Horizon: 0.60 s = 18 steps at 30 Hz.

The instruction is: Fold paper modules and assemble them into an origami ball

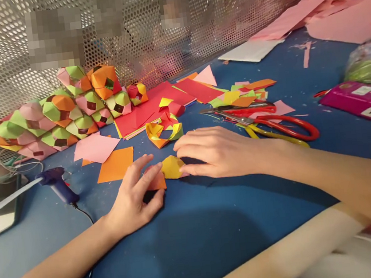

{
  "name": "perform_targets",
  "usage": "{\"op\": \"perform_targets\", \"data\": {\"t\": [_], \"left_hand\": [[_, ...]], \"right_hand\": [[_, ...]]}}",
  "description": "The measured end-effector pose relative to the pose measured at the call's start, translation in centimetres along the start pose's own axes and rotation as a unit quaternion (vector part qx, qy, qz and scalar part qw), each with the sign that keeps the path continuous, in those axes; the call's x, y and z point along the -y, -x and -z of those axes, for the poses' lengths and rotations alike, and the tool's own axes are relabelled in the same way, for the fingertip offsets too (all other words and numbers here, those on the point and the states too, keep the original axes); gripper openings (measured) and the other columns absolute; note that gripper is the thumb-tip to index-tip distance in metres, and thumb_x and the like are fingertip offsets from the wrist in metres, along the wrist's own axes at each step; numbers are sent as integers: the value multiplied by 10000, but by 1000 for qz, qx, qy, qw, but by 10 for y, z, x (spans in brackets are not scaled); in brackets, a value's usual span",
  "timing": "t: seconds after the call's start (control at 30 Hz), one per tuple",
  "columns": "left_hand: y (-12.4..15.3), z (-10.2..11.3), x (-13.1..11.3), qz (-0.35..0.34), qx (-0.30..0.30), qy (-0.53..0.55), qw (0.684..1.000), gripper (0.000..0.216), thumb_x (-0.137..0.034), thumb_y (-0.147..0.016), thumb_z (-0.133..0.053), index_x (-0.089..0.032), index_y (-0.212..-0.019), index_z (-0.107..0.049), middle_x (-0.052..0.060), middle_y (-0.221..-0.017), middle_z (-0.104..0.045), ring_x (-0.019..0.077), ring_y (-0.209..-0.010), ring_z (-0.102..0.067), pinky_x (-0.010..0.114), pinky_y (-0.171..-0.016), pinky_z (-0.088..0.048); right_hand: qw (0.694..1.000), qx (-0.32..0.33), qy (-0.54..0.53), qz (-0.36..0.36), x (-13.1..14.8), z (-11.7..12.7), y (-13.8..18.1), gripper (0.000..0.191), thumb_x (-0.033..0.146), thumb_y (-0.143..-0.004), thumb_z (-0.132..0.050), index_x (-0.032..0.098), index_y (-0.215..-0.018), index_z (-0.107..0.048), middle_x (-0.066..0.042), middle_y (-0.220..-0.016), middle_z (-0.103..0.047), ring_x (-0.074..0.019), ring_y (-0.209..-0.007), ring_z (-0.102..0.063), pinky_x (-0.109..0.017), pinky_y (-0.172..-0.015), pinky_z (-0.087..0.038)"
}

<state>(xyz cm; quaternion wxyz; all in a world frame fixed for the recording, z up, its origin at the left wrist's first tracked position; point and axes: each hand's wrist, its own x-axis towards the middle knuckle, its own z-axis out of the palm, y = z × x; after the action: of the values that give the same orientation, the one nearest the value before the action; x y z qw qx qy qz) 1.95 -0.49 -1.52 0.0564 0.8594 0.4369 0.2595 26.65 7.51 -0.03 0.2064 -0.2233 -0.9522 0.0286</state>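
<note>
Head view, down onto a blue table (215, 251): from where I stand, I see two bare hands close around small folded papers on the near side of the middle. A yellow paper piece (172, 167) lies between them, with an orange paper piece (158, 181) just to its left. The left hand (136, 193) is loosely spread, its fingers over the orange piece, thumb well apart from them. The right hand (215, 151) has a narrower gap between fingers and thumb at the yellow piece's right edge; I can't tell whether it really grips.

Both pieces look feather-light, crisp along their creases and easy to crush, so I'd take them by the outer edges or folded corners with fingertips, pressing only lightly. They probably slide easily too.

Just beyond sits an open paper ring (165, 134), likely springy and best held low at its rim. Far left, finished-looking paper balls (58, 111) are stacked against a perforated metal screen (147, 36). A glue gun (58, 184) lies to the left, red-handled scissors (287, 125) to the right.
</note>
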Motion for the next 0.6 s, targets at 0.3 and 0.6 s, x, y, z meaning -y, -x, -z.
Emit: {"op": "perform_targets", "data": {"t": [0.3, 0.6], "left_hand": [[-6, 0, 2, 124, 29, 41, 991, 459, -397, -873, -594, -201, -1274, -491, 133, -1307, -571, 260, -1243, -534, 427, -1036, -449], [-3, -5, -4, 123, 50, 11, 991, 344, -287, -856, -603, -202, -1183, -541, 112, -1238, -616, 248, -1166, -578, 407, -986, -469]], "right_hand": [[991, 33, -100, -85, -1, -29, -2, 504, 335, -806, -694, 182, -1268, -565, -111, -1315, -605, -278, -1205, -573, -423, -985, -491], [989, 15, -115, -91, -5, -27, 1, 350, 207, -796, -676, 209, -1144, -635, -81, -1219, -665, -254, -1104, -633, -375, -929, -520]]}}
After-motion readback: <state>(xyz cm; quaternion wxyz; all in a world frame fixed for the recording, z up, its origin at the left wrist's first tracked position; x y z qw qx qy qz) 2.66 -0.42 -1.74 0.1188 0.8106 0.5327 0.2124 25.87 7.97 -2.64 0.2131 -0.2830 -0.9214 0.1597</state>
